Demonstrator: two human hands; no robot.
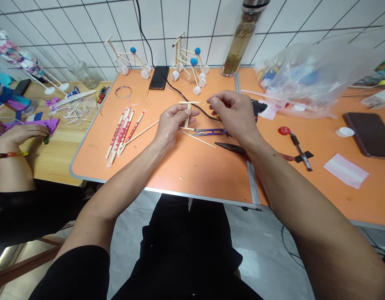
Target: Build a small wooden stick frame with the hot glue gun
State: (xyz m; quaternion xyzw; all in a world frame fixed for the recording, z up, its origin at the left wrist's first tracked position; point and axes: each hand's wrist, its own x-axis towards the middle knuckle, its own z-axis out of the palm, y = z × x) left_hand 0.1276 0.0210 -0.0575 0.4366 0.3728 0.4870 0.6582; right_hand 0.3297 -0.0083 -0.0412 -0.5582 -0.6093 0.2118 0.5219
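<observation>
My left hand (173,122) is closed on a small frame of wooden sticks (188,111), a short crossbar on top of upright pieces. My right hand (232,113) hovers just to its right, fingers curled and pinched; whether it holds anything I cannot make out. Below the hands lie purple thread snips (210,132), a loose wooden stick (199,140) and black pliers (231,147) on the orange table (192,171). A black cable (208,115) runs under my right hand.
Wrapped chopsticks (122,132) lie at left. Two stick models with blue balls (189,62), a black phone (159,77) and a glass bottle (241,39) stand at the back. A clear plastic bag (308,77) and dark tablet (370,133) are at right. Another person's hand (19,134) rests at far left.
</observation>
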